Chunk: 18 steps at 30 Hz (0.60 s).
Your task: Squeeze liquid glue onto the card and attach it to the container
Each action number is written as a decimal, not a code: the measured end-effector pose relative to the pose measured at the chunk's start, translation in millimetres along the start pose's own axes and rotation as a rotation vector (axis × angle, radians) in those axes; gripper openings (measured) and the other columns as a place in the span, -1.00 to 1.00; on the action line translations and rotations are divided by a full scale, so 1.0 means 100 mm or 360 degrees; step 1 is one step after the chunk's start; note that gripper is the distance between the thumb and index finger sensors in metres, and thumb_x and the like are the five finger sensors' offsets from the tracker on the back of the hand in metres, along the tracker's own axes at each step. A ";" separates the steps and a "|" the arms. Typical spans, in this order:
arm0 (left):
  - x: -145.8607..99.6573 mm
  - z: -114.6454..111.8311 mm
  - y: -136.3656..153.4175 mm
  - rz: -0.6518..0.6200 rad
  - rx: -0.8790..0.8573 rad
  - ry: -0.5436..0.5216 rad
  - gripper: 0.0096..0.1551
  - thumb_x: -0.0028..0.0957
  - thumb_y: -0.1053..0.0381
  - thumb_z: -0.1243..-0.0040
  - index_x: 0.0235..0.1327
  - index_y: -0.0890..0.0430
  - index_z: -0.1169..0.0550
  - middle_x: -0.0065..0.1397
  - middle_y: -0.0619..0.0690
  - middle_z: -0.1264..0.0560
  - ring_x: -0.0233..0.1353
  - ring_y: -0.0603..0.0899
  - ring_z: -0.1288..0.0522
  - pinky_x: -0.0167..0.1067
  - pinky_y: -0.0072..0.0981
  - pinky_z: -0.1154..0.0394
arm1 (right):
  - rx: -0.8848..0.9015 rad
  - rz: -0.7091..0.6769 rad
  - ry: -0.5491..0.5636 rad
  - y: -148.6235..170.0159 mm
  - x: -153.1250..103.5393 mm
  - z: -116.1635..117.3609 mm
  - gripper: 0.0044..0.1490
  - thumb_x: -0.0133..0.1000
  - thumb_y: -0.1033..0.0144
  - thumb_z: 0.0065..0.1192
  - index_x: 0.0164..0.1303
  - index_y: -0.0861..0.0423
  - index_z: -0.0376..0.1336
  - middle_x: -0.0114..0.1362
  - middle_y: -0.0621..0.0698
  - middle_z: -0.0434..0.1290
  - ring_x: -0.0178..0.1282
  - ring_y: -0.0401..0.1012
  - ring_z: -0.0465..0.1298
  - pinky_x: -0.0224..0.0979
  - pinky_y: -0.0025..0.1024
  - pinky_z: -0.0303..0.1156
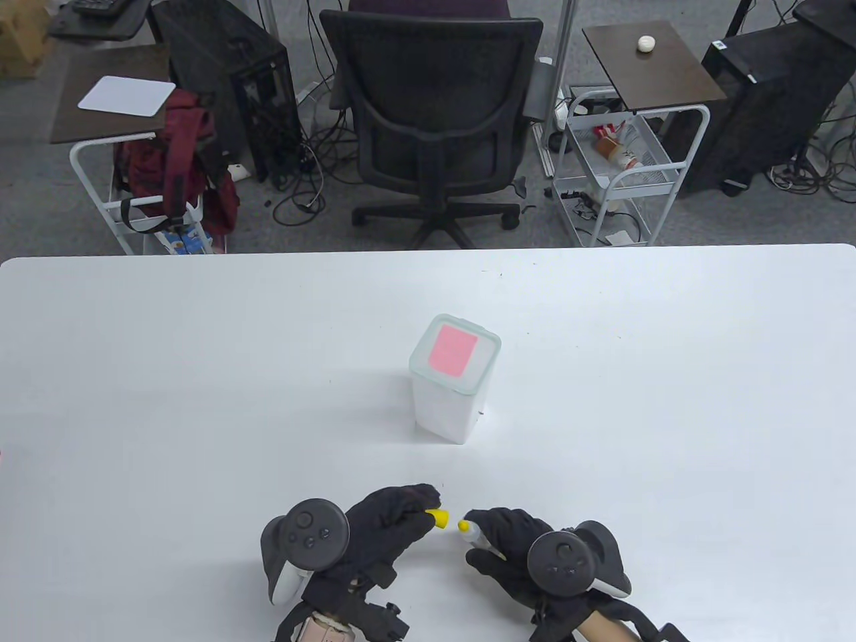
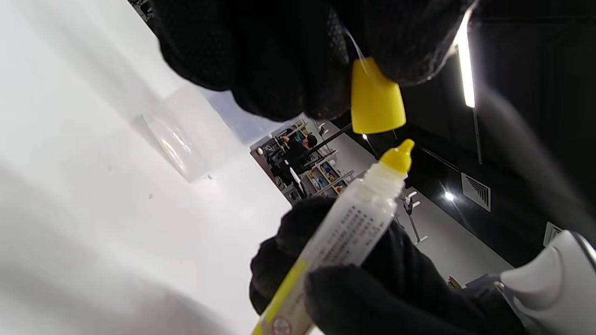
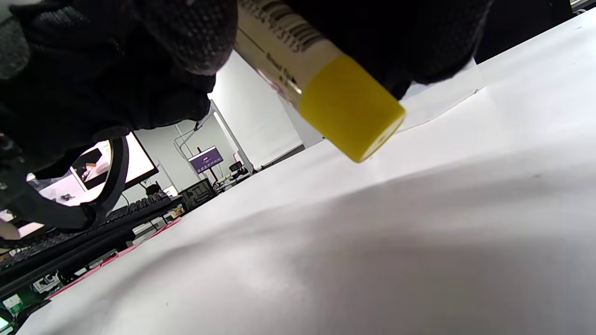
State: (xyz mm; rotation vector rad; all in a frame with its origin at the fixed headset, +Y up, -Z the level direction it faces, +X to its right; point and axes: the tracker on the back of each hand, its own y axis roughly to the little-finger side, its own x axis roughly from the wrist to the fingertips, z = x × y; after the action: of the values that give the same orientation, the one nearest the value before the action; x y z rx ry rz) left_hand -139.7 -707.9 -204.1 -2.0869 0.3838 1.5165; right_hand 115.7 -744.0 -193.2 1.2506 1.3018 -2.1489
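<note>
Glue bottle (image 2: 347,232): slim translucent tube with fine black print on its side, a yellow stripe lower down, a barcode near the base, and a yellow conical nozzle (image 2: 398,156) that stands uncapped. Base end is a flat yellow plug, seen from the right wrist view above the table surface, not touching it. Position: near front edge of the white table (image 1: 200,374), gripped around the body by the right hand (image 1: 515,555), nozzle pointing toward the other hand.

Cap (image 2: 375,100): yellow, tapered, open end toward the nozzle; pinched in the fingertips of the left hand (image 1: 388,528). Cap and nozzle lie just apart, nearly in line, not touching. A thin thread of glue trails from the cap's top in the left wrist view.

Container (image 1: 451,384): tall, white translucent, squarish with rounded corners, pale grey-green lid rim; stands upright mid-table, well apart from both hands.

Card (image 1: 453,351): pink rectangle, lying flat on the container's lid, within the rim.

Hands: black gloves, a tracker on the back of each, close together over the table.
</note>
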 end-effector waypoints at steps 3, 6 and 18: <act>0.01 -0.03 0.00 -0.0005 0.0051 0.0017 -0.51 0.04 -0.21 -0.23 0.23 -0.16 -0.57 0.23 -0.19 -0.67 0.24 0.03 -0.67 0.27 -0.11 -0.57 | -0.0022 -0.0004 -0.0017 -0.02 0.01 0.01 -0.34 0.22 0.01 0.10 0.45 0.11 0.15 0.38 0.16 0.42 0.26 0.12 0.50 0.33 -0.01 0.45; 0.01 -0.05 -0.01 -0.0010 0.0018 0.0037 -0.51 0.04 -0.21 -0.23 0.23 -0.16 -0.57 0.23 -0.19 -0.67 0.24 0.03 -0.66 0.28 -0.11 -0.57 | -0.0054 0.0011 -0.0069 -0.02 0.02 0.04 -0.33 0.22 0.00 0.10 0.45 0.11 0.16 0.37 0.15 0.43 0.25 0.11 0.50 0.32 -0.01 0.46; -0.04 -0.14 -0.13 -0.0072 0.0373 -0.0087 -0.50 0.04 -0.20 -0.23 0.25 -0.15 -0.56 0.25 -0.18 -0.65 0.26 0.05 -0.64 0.29 -0.09 -0.55 | 0.0033 -0.0022 -0.0060 -0.05 0.03 0.01 -0.33 0.22 -0.06 0.06 0.36 0.17 0.24 0.20 0.10 0.51 0.11 0.04 0.56 0.20 -0.06 0.50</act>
State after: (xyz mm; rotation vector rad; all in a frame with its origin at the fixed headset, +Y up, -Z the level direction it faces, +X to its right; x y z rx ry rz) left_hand -123.2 -705.9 -194.2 -1.8567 0.4668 1.4258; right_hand 110.0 -742.1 -192.2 1.2067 1.2799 -2.1904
